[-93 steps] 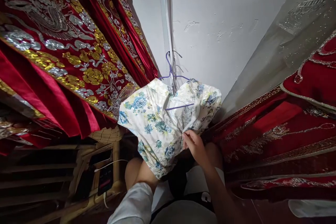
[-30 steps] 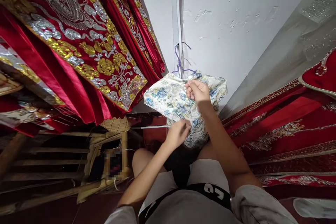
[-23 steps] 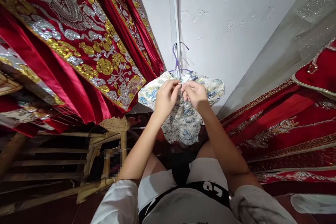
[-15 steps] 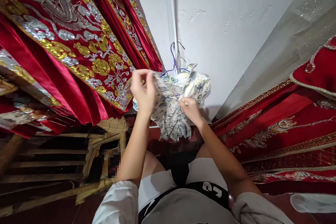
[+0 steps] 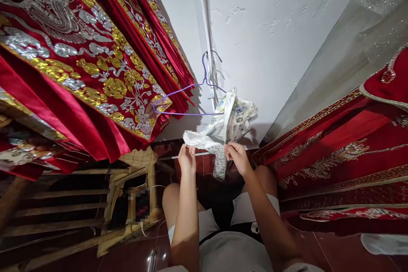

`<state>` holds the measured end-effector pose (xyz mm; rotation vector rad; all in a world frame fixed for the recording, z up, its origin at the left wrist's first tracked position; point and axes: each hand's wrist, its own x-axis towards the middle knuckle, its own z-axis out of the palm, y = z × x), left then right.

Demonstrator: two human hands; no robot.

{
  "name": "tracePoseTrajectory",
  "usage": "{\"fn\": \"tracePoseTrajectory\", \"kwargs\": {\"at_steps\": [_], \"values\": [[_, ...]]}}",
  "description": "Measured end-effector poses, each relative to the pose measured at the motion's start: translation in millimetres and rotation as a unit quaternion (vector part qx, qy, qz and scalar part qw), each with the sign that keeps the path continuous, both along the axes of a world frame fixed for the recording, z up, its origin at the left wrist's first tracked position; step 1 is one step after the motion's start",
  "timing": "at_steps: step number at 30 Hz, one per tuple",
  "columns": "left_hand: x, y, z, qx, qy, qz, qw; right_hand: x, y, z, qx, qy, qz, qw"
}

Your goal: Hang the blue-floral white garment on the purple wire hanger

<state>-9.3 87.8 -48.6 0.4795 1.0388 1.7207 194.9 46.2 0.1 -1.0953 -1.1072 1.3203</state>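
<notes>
A white garment with blue and yellow flowers (image 5: 228, 121) hangs crumpled from the right end of a purple wire hanger (image 5: 186, 93). The hanger's hook sits on a white vertical pipe (image 5: 205, 29) against the wall, and its left half is bare. My left hand (image 5: 187, 158) pinches the garment's left edge, stretched out sideways. My right hand (image 5: 236, 156) is closed on the bunched cloth just below the hanger. Both hands are in front of my knees.
Red embroidered gowns with gold and silver thread (image 5: 79, 63) hang close on the left, and more red gowns (image 5: 334, 153) on the right. A bamboo chair (image 5: 127, 204) stands at the lower left on a red tiled floor (image 5: 137, 255). A white wall (image 5: 270, 38) is ahead.
The garment has slid off the hanger's left side and now hangs bunched at its right end. Both hands have dropped from the collar to below the hanger, holding the cloth.
</notes>
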Motion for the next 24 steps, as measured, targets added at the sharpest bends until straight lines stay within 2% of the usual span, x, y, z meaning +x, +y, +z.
{"fn": "tracePoseTrajectory", "kwargs": {"at_steps": [2,4,6,8,11,13,14,16,18,20,22,24], "values": [[8,-1,5.8,0.022,0.034,0.034,0.999,13,-2,-3.7,-0.003,-0.054,0.020,0.998],[16,0,23.4,0.071,0.074,0.039,0.994,24,-2,-1.6,-0.002,-0.122,0.014,0.992],[29,-2,47.9,0.128,0.116,-0.007,0.985,27,0,6.0,0.009,-0.172,-0.018,0.985],[45,-8,73.8,0.173,0.175,-0.073,0.966,24,4,17.4,0.049,-0.188,-0.014,0.981],[66,-22,104.7,0.237,0.324,-0.145,0.904,9,11,35.9,0.138,-0.170,0.099,0.971],[69,-28,115.7,0.272,0.415,-0.149,0.856,0,15,47.3,0.164,-0.133,0.166,0.963],[67,-29,117.8,0.281,0.442,-0.145,0.840,-1,17,52.9,0.163,-0.115,0.183,0.963],[57,-27,115.4,0.280,0.452,-0.166,0.830,2,22,65.2,0.153,-0.105,0.192,0.964],[43,-25,105.5,0.257,0.433,-0.249,0.827,12,28,79.5,0.168,-0.136,0.194,0.957],[29,-24,91.9,0.220,0.429,-0.343,0.806,24,39,94.4,0.203,-0.173,0.187,0.946],[16,-28,79.8,0.172,0.470,-0.382,0.777,33,58,105.5,0.230,-0.191,0.130,0.945],[2,-33,74.0,0.125,0.533,-0.372,0.750,38,84,108.4,0.245,-0.199,0.048,0.948]]}}
